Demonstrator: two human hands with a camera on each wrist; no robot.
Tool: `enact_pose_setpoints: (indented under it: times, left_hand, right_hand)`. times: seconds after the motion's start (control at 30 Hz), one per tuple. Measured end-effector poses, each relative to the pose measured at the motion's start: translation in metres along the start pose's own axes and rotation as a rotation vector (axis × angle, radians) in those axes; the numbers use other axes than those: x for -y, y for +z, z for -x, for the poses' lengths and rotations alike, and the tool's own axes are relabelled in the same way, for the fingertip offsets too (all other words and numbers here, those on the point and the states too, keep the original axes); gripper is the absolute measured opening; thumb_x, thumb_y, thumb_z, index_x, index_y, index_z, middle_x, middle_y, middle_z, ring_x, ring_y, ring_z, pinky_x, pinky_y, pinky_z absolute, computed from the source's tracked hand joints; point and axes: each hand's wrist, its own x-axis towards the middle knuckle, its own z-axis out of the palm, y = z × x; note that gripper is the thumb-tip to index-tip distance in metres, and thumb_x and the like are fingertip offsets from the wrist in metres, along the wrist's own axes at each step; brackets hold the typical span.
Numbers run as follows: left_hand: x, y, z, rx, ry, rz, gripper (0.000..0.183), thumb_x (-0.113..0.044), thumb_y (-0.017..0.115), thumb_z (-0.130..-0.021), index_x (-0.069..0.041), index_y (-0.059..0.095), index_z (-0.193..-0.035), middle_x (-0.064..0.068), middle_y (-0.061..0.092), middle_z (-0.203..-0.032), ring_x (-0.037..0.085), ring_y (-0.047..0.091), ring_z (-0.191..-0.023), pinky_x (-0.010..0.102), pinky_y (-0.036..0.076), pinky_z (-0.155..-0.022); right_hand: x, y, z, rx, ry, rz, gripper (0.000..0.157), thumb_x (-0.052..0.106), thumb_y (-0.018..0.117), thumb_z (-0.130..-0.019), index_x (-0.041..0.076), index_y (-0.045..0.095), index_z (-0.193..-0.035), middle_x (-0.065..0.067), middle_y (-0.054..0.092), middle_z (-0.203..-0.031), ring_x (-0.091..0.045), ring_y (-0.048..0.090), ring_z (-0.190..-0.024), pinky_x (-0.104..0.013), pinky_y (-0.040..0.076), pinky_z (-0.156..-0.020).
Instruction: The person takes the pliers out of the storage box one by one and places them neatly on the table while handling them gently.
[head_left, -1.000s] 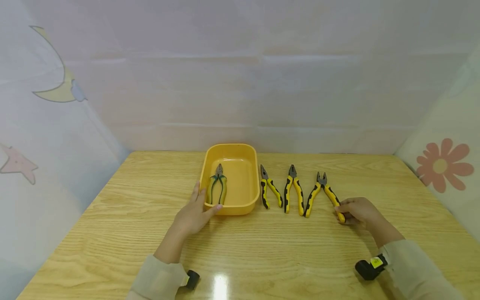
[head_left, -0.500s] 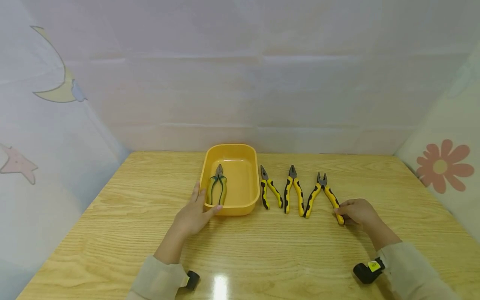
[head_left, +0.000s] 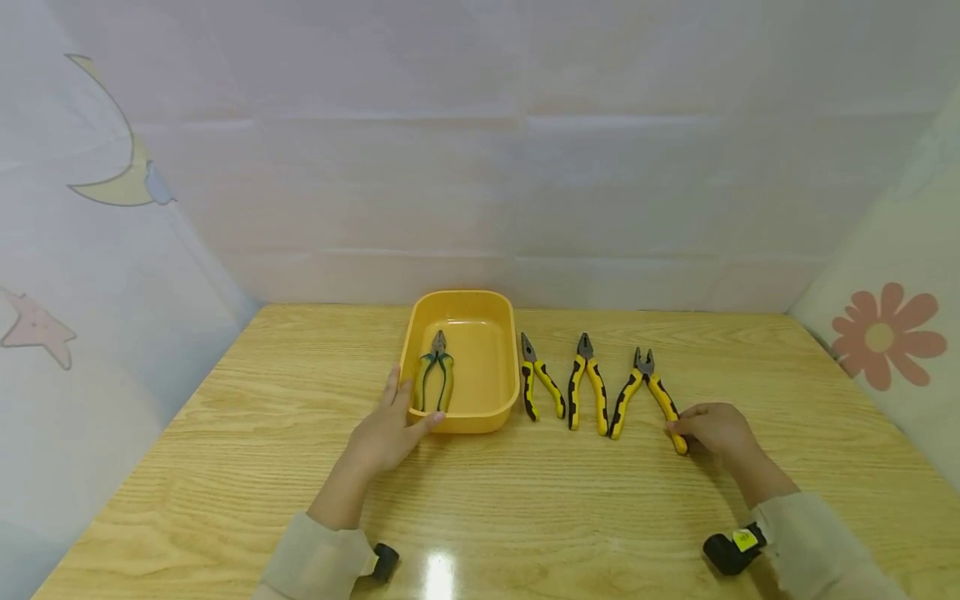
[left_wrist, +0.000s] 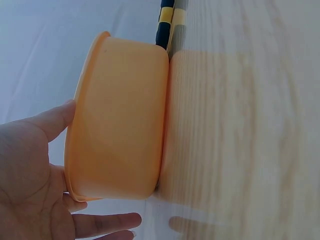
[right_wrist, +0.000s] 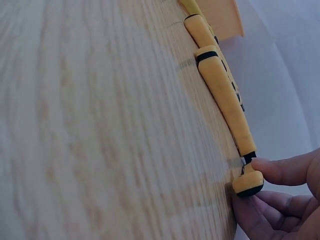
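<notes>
In the head view my left hand (head_left: 386, 433) rests against the near left corner of a yellow plastic bin (head_left: 476, 423), fingers mostly straight along its side and thumb on the front rim. Green-handled pliers (head_left: 438, 358) lie inside the bin. In the left wrist view the thumb (left_wrist: 57, 120) touches the rim. My right hand (head_left: 716, 429) pinches the right handle of the rightmost yellow-and-black combination pliers (head_left: 663, 400), whose jaws and handles are spread apart. The right wrist view shows thumb and fingers (right_wrist: 287, 170) at that handle's end.
Between the bin and the held pliers lie yellow-and-black long-nose pliers (head_left: 543, 387) and another yellow-and-black pair of pliers (head_left: 587, 375), in a row. The wooden table (head_left: 525, 517) meets a pale fabric backdrop (head_left: 637, 208) behind and at both sides.
My right hand has come slightly nearer to me, with the right handle of the rightmost pliers shifting a little with it. My left hand and the bin hold their place.
</notes>
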Motion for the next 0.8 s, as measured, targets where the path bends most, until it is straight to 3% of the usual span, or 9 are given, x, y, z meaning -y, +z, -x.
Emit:
enact_pose_setpoints:
  times: [0.8]
  left_hand:
    - [0.0013, 0.0010, -0.0013, -0.002, 0.011, -0.003, 0.084, -0.059, 0.038, -0.082, -0.002, 0.013, -0.138, 0.005, -0.014, -0.142, 0.042, 0.032, -0.116, 0.054, 0.036, -0.082]
  right_hand:
    - [0.0003, 0.0021, 0.0037, 0.010, 0.011, -0.043, 0.039, 0.013, 0.064, -0.077, -0.017, 0.049, -0.098, -0.003, 0.058, -0.072, -0.011, 0.056, -0.063, -0.029, 0.048, -0.059]
